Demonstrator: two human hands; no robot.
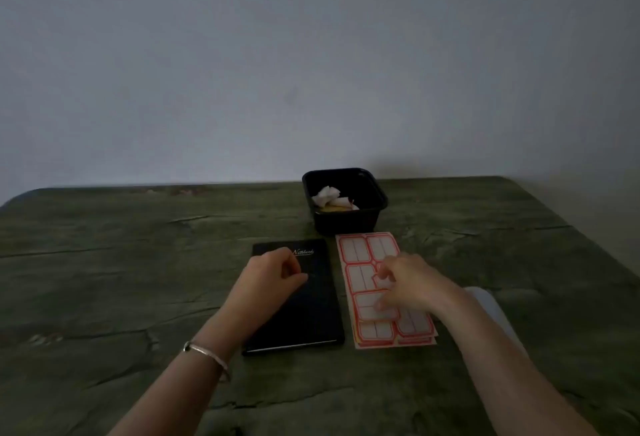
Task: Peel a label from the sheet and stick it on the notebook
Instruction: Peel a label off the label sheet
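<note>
Your right grip (403, 283) is fingertips-down on the label sheet (356, 252), picking at a label edge; whether it's lifted, can't tell. Left grip (273, 276) rests loosely curled, empty, on the notebook (311, 317), probably steadying it.

Your black rectangular hardcover notebook (311, 311) lies closed and flat, long edge running toward twelve o'clock, with pale script near its far end. At its three o'clock, just beside it, lies your white label sheet (360, 276) of red-bordered rectangular stickers, flat, tilted slightly toward eleven o'clock, partly covered.
</note>
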